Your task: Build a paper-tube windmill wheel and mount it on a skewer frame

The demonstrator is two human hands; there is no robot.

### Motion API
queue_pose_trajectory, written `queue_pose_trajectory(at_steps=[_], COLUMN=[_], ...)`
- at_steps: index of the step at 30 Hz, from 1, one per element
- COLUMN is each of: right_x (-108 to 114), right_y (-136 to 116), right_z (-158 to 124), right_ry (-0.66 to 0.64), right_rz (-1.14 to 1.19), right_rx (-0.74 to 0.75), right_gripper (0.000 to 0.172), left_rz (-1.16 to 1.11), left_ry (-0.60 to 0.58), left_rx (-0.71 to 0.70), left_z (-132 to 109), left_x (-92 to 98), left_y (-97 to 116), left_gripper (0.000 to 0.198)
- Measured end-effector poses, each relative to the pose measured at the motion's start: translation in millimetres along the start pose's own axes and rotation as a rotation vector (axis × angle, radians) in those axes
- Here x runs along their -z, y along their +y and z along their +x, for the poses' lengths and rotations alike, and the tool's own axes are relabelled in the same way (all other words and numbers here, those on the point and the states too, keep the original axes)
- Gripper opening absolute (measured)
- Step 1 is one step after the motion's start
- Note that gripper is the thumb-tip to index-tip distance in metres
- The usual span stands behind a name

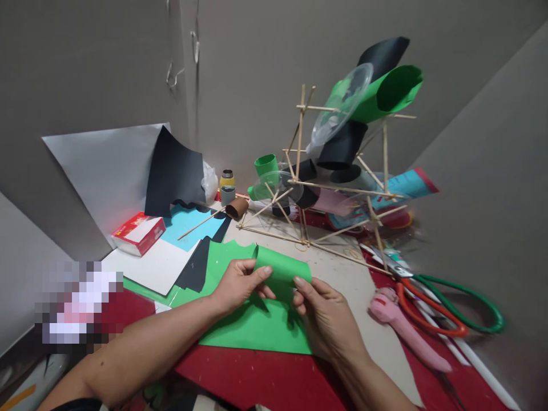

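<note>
A rolled tube of green paper [282,273] is held between both hands above a flat green sheet [252,328] on the table. My left hand [240,284] pinches the tube's left end with thumb and fingers. On the tube's right end my right hand [327,317] closes with its thumb on top. Behind them rises a frame of wooden sticks [338,188] that carries green, black, pink and blue paper tubes and clear plastic cups.
Pink glue gun [405,325], orange-handled scissors [428,311] and a green loop lie right. A red-and-white box [139,233], white, black and blue sheets lie left. A cardboard roll [237,206] and small bottle [227,181] stand at the back. Grey walls enclose the corner.
</note>
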State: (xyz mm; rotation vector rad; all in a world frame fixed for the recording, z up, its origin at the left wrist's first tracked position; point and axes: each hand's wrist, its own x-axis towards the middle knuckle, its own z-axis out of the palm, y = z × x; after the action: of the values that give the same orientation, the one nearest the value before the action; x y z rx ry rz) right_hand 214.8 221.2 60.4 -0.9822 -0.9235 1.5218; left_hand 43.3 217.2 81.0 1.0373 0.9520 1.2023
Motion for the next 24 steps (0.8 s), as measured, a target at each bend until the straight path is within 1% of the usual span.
queue_pose_trajectory(at_steps=[3, 6, 9, 11, 19, 24], right_x=[-0.7, -1.7, -2.2, -2.3, -4.6, -5.8], right_y=[0.6, 0.1, -0.4, -0.6, -3.7, -5.1], right_z=[0.8, 0.5, -0.2, -0.6, -3.5, -3.2], right_ry=[-0.001, -0.005, -0.007, -0.004, -0.051, -0.057], right_rz=[0.019, 0.035, 0.044, 0.045, 0.054, 0.07], right_rx=[0.002, -0.004, -0.007, -0.011, -0.048, -0.08], right_gripper=[0.033, 0.03, 0.037, 0.038, 0.03, 0.03], left_rz=[0.018, 0.031, 0.041, 0.056, 0.116, 0.132], left_ry=[0.004, 0.038, 0.077, 0.088, 0.052, 0.049], left_rx=[-0.011, -0.05, -0.086, -0.096, -0.102, -0.103], left_z=[-0.8, -1.4, -1.4, -1.4, -3.8, -4.8], left_x=[0.2, 0.7, 0.9, 1.0, -0.9, -2.3], left_y=[0.1, 1.4, 2.6, 2.4, -0.5, 0.5], left_gripper=[0.047, 0.045, 0.044, 0.044, 0.045, 0.047])
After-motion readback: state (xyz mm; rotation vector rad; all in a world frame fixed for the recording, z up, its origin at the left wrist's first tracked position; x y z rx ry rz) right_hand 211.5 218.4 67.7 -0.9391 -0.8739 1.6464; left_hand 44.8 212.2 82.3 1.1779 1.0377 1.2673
